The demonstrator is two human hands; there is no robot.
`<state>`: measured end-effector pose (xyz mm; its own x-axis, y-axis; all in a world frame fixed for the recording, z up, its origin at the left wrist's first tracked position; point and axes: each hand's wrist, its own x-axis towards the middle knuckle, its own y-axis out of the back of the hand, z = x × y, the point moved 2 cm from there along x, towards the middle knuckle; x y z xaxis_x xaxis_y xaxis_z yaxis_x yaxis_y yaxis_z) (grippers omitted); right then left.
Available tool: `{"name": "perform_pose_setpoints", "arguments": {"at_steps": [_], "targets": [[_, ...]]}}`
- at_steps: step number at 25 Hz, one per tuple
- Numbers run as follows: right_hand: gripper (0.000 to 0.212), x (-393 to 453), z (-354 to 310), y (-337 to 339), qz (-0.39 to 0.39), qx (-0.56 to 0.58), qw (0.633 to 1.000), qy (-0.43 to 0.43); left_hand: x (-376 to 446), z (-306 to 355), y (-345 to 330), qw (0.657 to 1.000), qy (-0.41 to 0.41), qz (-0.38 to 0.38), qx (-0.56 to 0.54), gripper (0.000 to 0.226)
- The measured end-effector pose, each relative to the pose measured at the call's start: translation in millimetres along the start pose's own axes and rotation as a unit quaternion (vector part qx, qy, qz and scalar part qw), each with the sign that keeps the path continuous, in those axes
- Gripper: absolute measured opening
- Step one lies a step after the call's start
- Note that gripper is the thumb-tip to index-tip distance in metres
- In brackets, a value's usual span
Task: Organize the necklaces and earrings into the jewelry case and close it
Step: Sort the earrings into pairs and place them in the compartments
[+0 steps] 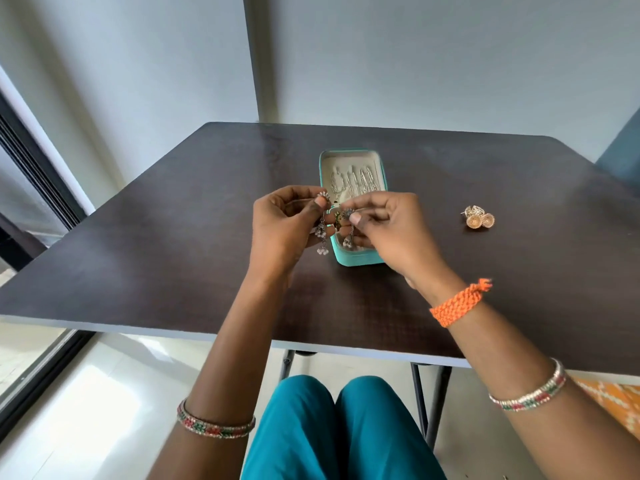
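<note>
Fingers [320, 202] of both hands each pinch 1 silver drop earring [321, 233] just above the open teal jewelry case [356, 259] on the bench [173, 220] — better to lower them gently, dangles untangled, then fetch the gold pair [479, 219].

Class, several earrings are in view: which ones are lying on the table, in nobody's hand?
The gold earrings, right of the case. The silver earrings hang from the left hand and right hand.

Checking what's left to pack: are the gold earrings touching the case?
Apart. The head view shows bare table between the gold earrings and the case.
</note>
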<state>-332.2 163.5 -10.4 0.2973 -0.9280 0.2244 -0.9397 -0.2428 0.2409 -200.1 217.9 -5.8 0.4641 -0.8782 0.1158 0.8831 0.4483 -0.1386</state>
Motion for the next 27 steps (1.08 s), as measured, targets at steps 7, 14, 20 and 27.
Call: {"name": "perform_pose_setpoints", "arguments": {"at_steps": [7, 14, 20, 27], "targets": [[0.013, -17.0, 5.1, 3.0, 0.08, -0.088, 0.991, 0.068, -2.8, -17.5, -6.6, 0.999, 0.019, 0.021, 0.033, 0.006], [0.01, -17.8, 1.3, 18.4, 0.025, -0.156, 0.987, 0.025, -2.5, -31.9, -10.6, 0.998, 0.024, -0.002, 0.061, 0.007], [0.009, -5.9, -10.2, 28.5, -0.062, -0.223, 0.972, -0.047, -2.4, -31.8, -10.9, 0.998, 0.026, -0.003, 0.06, 0.007], [0.016, 2.4, -1.4, 12.7, -0.027, -0.344, 0.939, -0.011, -4.2, -31.3, -10.2, 0.998, 0.019, -0.003, 0.062, 0.007]]}}
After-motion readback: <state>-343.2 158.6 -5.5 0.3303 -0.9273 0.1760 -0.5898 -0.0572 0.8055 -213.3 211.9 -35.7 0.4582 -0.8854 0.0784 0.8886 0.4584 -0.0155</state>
